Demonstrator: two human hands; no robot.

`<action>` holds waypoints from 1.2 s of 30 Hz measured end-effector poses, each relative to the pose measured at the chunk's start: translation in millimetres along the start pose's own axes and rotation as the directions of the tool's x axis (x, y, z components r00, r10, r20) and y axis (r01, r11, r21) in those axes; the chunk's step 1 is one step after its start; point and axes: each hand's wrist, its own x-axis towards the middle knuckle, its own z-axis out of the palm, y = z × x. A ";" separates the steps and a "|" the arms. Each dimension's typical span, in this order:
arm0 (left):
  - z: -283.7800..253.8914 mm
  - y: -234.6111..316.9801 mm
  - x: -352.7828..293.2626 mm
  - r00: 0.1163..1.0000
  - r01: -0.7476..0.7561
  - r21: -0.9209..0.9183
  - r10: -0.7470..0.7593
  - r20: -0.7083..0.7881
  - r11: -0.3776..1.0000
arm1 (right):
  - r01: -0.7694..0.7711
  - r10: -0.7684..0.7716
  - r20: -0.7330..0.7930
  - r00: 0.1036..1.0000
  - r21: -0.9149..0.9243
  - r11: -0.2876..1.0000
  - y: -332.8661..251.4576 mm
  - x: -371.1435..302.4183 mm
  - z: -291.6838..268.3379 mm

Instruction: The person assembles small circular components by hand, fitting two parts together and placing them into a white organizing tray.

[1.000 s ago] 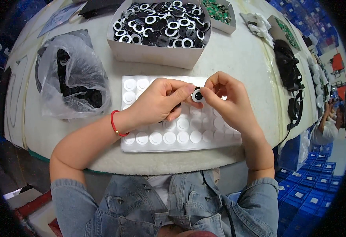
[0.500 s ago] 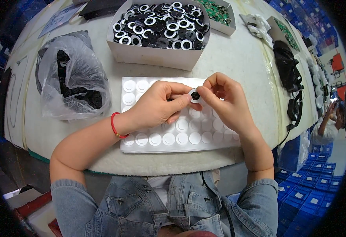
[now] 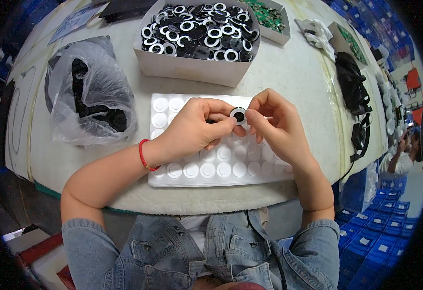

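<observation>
My left hand [image 3: 192,126], with a red bracelet on its wrist, pinches a round black disc with a white ring [image 3: 239,116] between thumb and fingers. Another dark piece [image 3: 210,121] shows in part behind the left thumb, mostly covered by the fingers. My right hand [image 3: 279,126] is closed, thumb and index finger together close to the disc's right edge; whether anything is between these fingertips is hidden. Below both hands lies a white sheet [image 3: 165,182] bearing rows of round white stickers, some with an inner ring outline.
A white box [image 3: 192,67] full of black discs with white rings stands beyond the sheet. To the left sits a clear plastic bag [image 3: 91,96] of black parts. Green circuit boards [image 3: 264,15] fill a box at the back. A black bag [image 3: 350,84] lies at right.
The disc has turned in my left fingers, so its ring faces up more fully. My right fingertips have drawn slightly off the ring to its right edge.
</observation>
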 end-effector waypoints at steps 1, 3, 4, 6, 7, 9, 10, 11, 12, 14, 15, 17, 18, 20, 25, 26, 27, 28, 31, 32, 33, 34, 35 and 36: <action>-0.2 0.0 0.0 1.000 -0.006 -0.001 0.006 0.010 1.000 | 0.048 -0.048 -0.008 0.999 -0.038 0.998 0.4 -0.6 1.3; -0.3 -0.4 -0.1 1.000 -0.013 -0.002 0.013 0.018 1.000 | 0.096 -0.098 -0.013 0.995 -0.077 0.992 1.8 -0.1 2.3; -0.3 -0.9 -0.2 0.999 -0.028 -0.016 0.028 0.033 0.999 | 0.091 -0.092 -0.017 0.996 -0.073 0.993 3.4 0.6 2.2; 0.4 -1.2 0.4 0.998 -0.041 -0.030 0.043 0.050 0.999 | 0.084 -0.085 -0.023 0.996 -0.068 0.994 4.3 1.6 1.5; 1.1 -0.9 1.0 0.998 -0.041 -0.057 0.044 0.048 0.998 | 0.058 -0.059 -0.021 0.998 -0.045 0.997 4.5 2.1 0.9; 1.4 -0.9 1.3 0.998 -0.041 -0.082 0.045 0.044 0.996 | 0.033 -0.034 -0.016 0.999 -0.021 0.999 5.0 2.3 0.6; 1.1 -1.2 1.1 0.998 -0.039 -0.082 0.043 0.040 0.996 | 0.034 -0.034 -0.011 0.999 0.011 0.999 5.5 2.5 1.0; 0.7 -1.6 0.9 0.999 -0.037 -0.083 0.040 0.037 0.996 | 0.035 -0.035 -0.006 0.999 0.043 0.998 5.8 2.5 1.4; 0.1 -2.9 0.7 0.999 -0.037 -0.083 0.040 0.036 0.996 | 0.035 -0.035 -0.006 0.999 0.043 0.998 5.3 2.4 2.3; -1.3 -5.2 0.1 0.997 -0.059 -0.064 0.061 0.038 0.996 | 0.010 -0.010 0.011 1.000 0.030 0.999 3.8 2.1 4.0; -1.4 -4.9 -0.1 0.997 -0.059 -0.064 0.061 0.039 0.996 | 0.009 -0.010 0.011 1.000 0.030 1.000 3.5 2.0 3.6; -1.6 -3.9 -0.8 0.998 -0.060 -0.018 0.061 0.033 0.998 | -0.011 0.010 0.054 0.998 0.023 1.000 3.0 1.4 2.2; -1.7 -4.6 -0.6 0.998 -0.061 -0.018 0.062 0.033 0.998 | -0.010 0.009 0.054 0.998 0.022 1.000 3.6 1.2 2.2; -1.9 -6.8 -0.1 0.997 -0.074 0.034 0.073 0.036 0.997 | -0.012 0.007 0.124 0.992 0.038 0.999 5.8 0.2 2.5; -1.0 -4.1 -1.6 0.999 -0.041 0.009 0.041 0.032 0.999 | -0.050 0.053 0.161 0.985 -0.022 0.998 -9.6 3.2 -3.1; -0.4 -4.0 -1.6 0.999 -0.030 -0.016 0.031 0.019 0.999 | -0.085 0.096 0.167 0.981 -0.075 0.994 -14.0 4.4 -3.5; 0.7 -3.8 -1.1 0.999 -0.030 -0.016 0.031 0.020 0.999 | 0.010 0.005 0.152 0.988 -0.094 0.996 -12.5 4.8 -2.9; 1.6 -3.7 -0.6 0.999 -0.040 -0.001 0.040 0.024 0.999 | 0.009 0.006 0.151 0.988 -0.094 0.996 -13.9 6.6 -4.3; 0.8 -4.7 -1.0 0.998 -0.054 0.038 0.053 0.031 0.998 | -0.019 0.070 0.181 0.981 -0.267 0.963 -22.0 16.7 -8.6; 0.5 -5.3 -1.6 0.998 -0.063 0.062 0.061 0.032 0.996 | -0.009 0.070 0.211 0.975 -0.278 0.960 -24.6 20.5 -8.5; 0.3 -5.4 -2.1 0.998 -0.063 0.062 0.061 0.031 0.996 | 0.006 0.068 0.244 0.967 -0.290 0.957 -27.1 24.2 -8.5; 0.2 -5.5 -2.7 0.998 -0.068 0.043 0.067 0.009 0.997 | 0.006 0.068 0.244 0.967 -0.291 0.957 -29.6 26.1 -8.5; 0.0 -5.6 -3.2 0.997 -0.073 0.024 0.073 -0.014 0.997 | -0.015 0.091 0.252 0.963 -0.288 0.957 -32.0 27.7 -8.6; -0.4 -5.3 -2.6 0.997 -0.076 0.023 0.076 -0.015 0.997 | -0.034 0.113 0.260 0.959 -0.288 0.957 -33.9 28.5 -8.9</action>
